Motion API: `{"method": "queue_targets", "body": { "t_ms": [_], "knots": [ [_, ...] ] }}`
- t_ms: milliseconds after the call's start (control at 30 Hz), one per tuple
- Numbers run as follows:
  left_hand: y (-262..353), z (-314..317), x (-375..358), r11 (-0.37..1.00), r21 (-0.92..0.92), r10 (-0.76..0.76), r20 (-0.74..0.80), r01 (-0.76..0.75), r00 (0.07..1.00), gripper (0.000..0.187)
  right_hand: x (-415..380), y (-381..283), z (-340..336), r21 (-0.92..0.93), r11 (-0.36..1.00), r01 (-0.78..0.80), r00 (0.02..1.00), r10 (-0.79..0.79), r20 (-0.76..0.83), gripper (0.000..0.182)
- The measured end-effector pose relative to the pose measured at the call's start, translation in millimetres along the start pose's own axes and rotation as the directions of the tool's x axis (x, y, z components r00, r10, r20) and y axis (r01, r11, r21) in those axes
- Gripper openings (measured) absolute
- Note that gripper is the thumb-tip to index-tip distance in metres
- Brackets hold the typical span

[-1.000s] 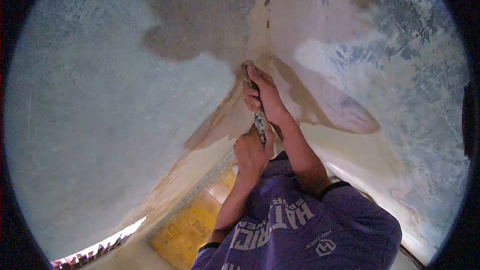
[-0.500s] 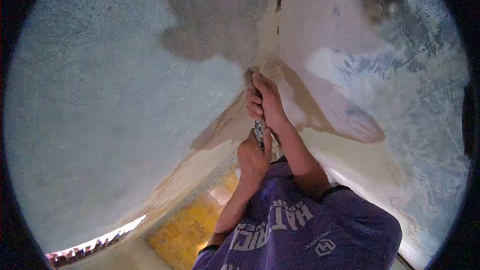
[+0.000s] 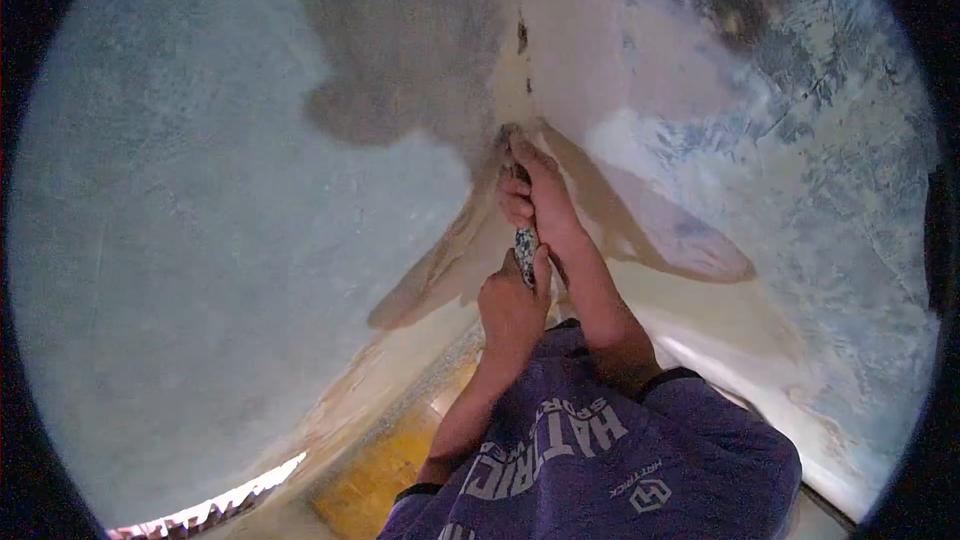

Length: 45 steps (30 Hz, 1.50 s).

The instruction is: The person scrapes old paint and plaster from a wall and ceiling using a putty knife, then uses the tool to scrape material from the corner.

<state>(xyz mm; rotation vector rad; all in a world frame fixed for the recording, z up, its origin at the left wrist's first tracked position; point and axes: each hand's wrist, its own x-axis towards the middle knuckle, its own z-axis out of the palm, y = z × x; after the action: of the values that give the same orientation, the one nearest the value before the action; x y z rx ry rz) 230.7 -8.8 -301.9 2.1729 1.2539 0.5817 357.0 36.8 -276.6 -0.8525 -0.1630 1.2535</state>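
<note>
My right hand (image 3: pixel 532 180) is wrapped round the upper part of a narrow hand tool, its thumb pointing up toward the corner. Below it, my left hand (image 3: pixel 515 305) grips the lower end of the same tool. Between the two hands shows the tool's black-and-white speckled handle (image 3: pixel 526 252). The tool's dark upper end (image 3: pixel 510 130) is at the corner seam, mostly covered by my fingers, so its exact kind cannot be made out. Both forearms reach up from my purple printed shirt (image 3: pixel 600 460).
Blue-grey wall surfaces (image 3: pixel 220 240) meet at a pale corner with small dark holes (image 3: pixel 522 37). Damp-looking brown patches (image 3: pixel 400 40) spread beside the seam. Lower left are a yellow tiled area (image 3: pixel 370 480) and a bright gap (image 3: pixel 230 500). A dark edge (image 3: pixel 938 240) stands far right.
The view has shifted a little, so the corner seam and its holes appear lower and further left. Both hands keep their grip on the tool, whose handle sits slightly higher and further right.
</note>
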Motion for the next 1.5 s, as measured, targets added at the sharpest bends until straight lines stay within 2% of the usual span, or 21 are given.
{"method": "queue_targets", "body": {
  "t_ms": [133, 300, 400, 500, 600, 733, 800, 933, 1000, 1133, 1233, 1333, 1400, 1500],
  "knots": [
    [-2, -10, -17, 0.996, 0.024, -0.090, 0.070, 0.088, 0.994, 0.048, -8, 19, -2, 0.052, 0.995, -0.089, 0.995, 0.086, 0.056, 0.031],
    [-20, -17, -33, 0.993, 0.055, -0.106, 0.081, 0.102, 0.991, 0.047, -13, 40, 3, 0.086, 0.982, -0.167, 0.981, 0.157, 0.112, 0.035],
    [-27, -17, -36, 0.996, 0.046, -0.080, 0.079, 0.076, 0.994, 0.046, -15, 42, 6, 0.110, 0.980, -0.168, 0.984, 0.161, 0.070, 0.035],
    [-22, -21, -33, 0.997, 0.039, -0.069, 0.087, 0.065, 0.994, 0.044, -15, 44, 4, 0.093, 0.993, -0.074, 0.995, 0.068, 0.070, 0.034],
    [-27, -16, -27, 0.999, 0.025, -0.022, 0.089, 0.020, 0.996, 0.044, -11, 40, 5, 0.034, 0.993, -0.112, 0.994, 0.113, -0.004, 0.031],
    [-29, -13, -26, 0.997, 0.034, 0.067, 0.045, -0.068, 0.997, 0.043, -9, 37, 4, 0.012, 0.994, -0.106, 0.994, 0.105, 0.027, 0.029],
    [-21, -20, -26, 0.999, 0.041, 0.014, 0.072, -0.017, 0.997, 0.043, -10, 36, 4, -0.013, 0.994, -0.108, 0.993, 0.108, 0.055, 0.028],
    [-4, -26, -26, 0.999, 0.026, -0.043, 0.066, 0.042, 0.997, 0.045, -11, 34, 1, 0.053, 0.996, -0.078, 0.993, 0.073, 0.091, 0.029],
    [-9, -21, -29, 0.998, 0.044, -0.044, 0.029, 0.042, 0.999, 0.046, -9, 39, 1, 0.068, 0.994, -0.081, 0.996, 0.077, 0.053, 0.030],
    [-16, -16, -32, 0.997, 0.078, 0.001, -0.044, 0.003, 0.999, 0.048, -11, 41, 3, 0.070, 0.995, -0.071, 0.993, 0.064, 0.095, 0.035],
    [-13, -20, -35, 0.997, 0.049, -0.057, -0.006, 0.057, 0.998, 0.049, -13, 45, 3, 0.056, 0.995, -0.085, 0.993, 0.080, 0.090, 0.036],
    [-5, -23, -36, 0.988, 0.102, -0.113, -0.008, 0.113, 0.994, 0.049, -12, 43, 3, 0.050, 0.992, -0.116, 0.989, 0.111, 0.099, 0.037],
    [-6, -23, -37, 0.990, 0.101, -0.101, -0.011, 0.101, 0.995, 0.049, -11, 43, 3, 0.074, 0.984, -0.162, 0.984, 0.155, 0.093, 0.036],
    [-9, -22, -38, 0.992, 0.089, -0.090, -0.012, 0.091, 0.996, 0.049, -15, 41, 6, 0.068, 0.989, -0.130, 0.989, 0.124, 0.086, 0.037]
  ]
}}
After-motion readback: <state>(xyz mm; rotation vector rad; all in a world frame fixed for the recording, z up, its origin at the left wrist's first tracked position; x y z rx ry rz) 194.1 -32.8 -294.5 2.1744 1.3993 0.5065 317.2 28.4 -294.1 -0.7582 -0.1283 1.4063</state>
